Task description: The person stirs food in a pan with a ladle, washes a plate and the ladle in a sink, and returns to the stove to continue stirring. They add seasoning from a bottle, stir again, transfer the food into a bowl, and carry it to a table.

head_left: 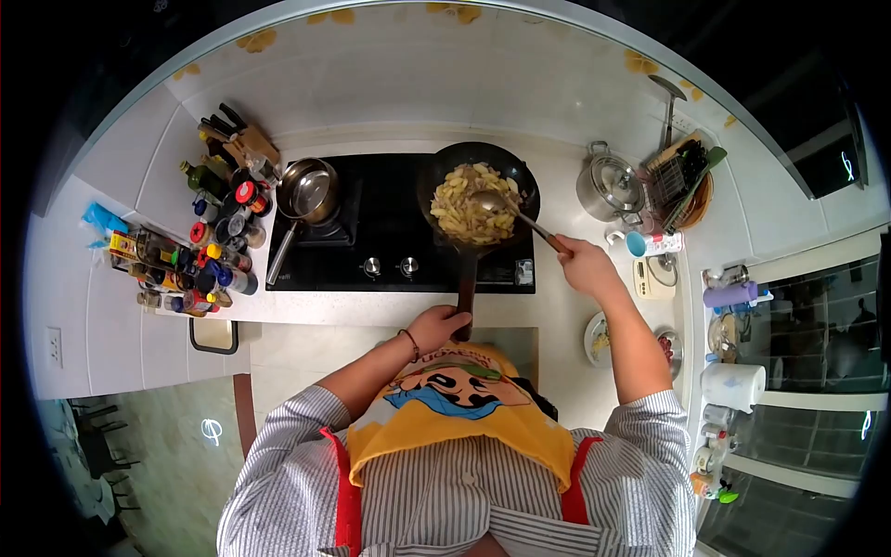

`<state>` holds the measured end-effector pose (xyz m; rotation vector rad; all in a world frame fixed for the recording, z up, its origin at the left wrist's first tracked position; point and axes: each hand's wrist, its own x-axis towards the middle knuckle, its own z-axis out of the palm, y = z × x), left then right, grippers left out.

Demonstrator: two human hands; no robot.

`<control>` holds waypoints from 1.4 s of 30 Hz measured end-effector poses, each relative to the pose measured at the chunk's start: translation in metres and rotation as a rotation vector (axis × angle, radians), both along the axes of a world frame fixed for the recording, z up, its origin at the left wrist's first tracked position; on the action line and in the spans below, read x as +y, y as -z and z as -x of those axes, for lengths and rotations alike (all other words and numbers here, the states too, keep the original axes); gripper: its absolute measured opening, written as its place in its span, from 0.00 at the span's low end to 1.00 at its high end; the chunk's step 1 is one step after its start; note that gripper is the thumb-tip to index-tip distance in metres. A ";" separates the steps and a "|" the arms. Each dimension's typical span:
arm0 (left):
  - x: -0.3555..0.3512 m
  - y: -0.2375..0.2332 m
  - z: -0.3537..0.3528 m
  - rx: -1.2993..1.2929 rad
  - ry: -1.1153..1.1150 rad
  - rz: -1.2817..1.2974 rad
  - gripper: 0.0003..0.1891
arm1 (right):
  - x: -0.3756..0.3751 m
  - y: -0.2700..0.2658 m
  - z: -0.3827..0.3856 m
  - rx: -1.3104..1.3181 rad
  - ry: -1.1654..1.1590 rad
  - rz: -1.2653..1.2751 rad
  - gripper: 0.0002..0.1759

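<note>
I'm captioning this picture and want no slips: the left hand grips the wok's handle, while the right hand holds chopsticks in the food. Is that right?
All but the utensil: the head view shows the right hand holding a ladle in the food. The left hand does grip the wok's handle.

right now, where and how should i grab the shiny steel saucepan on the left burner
Probably grip the steel saucepan by the outer end of its straight handle, from the front: it slants toward the front-left corner of the black hob, while bottles and jars crowd the pan's left.
</note>
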<state>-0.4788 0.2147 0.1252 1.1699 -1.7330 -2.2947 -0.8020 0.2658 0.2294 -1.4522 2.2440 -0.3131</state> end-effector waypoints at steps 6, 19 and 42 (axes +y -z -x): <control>0.001 0.004 0.001 0.013 -0.035 -0.046 0.21 | -0.010 0.018 -0.021 -0.186 0.080 0.007 0.25; 0.000 -0.009 0.001 0.011 -0.039 -0.025 0.21 | 0.019 -0.048 -0.014 0.249 -0.159 -0.055 0.22; -0.002 0.015 -0.004 -0.011 0.010 0.009 0.22 | 0.012 0.016 -0.006 0.095 0.124 0.139 0.26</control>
